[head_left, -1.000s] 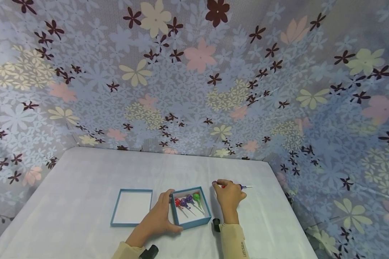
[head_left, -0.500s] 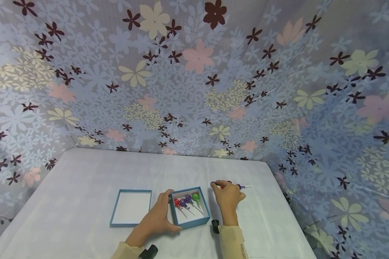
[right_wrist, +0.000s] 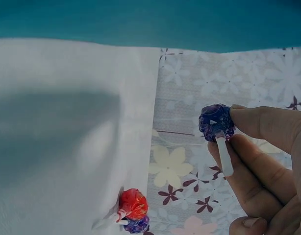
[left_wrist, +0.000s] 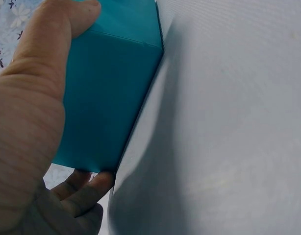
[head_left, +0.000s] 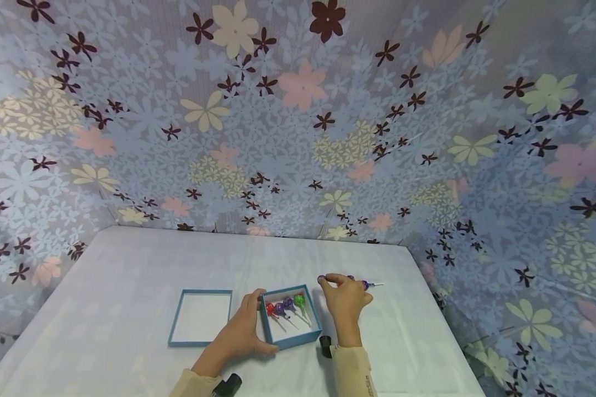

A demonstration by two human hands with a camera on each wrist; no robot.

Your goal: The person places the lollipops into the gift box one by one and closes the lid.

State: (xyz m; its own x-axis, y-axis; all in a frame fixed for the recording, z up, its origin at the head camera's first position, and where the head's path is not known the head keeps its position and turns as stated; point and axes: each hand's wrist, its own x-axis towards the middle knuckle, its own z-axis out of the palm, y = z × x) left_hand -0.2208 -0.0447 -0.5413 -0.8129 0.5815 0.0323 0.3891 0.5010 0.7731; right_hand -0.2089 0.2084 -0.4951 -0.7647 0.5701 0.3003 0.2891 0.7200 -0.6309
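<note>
My left hand point(head_left: 240, 333) grips the left side of an open blue box point(head_left: 302, 339), its thumb on the near wall and its fingers at the far left corner. In the left wrist view the box's blue wall point(left_wrist: 109, 98) fills the grasp. Inside lie a red lollipop point(head_left: 270, 309), two purple lollipops point(head_left: 280, 309) and a green lollipop point(head_left: 299, 300), sticks towards me. Right of the box, my right hand point(head_left: 346, 303) pinches a purple-wrapped lollipop point(right_wrist: 215, 120) by its head between thumb and fingers, its white stick pointing down in the right wrist view.
A red lollipop point(right_wrist: 133, 203) and a purple lollipop point(right_wrist: 137, 225) lie on the table, partly behind the right hand in the head view. A shallow blue-rimmed white lid point(head_left: 198, 344) lies left of the box. Flowered cloth point(head_left: 278, 138) hangs behind the table.
My right hand has shifted slightly left with the pinched lollipop, away from the lollipops on the table. The left hand and the box have stayed in place.
</note>
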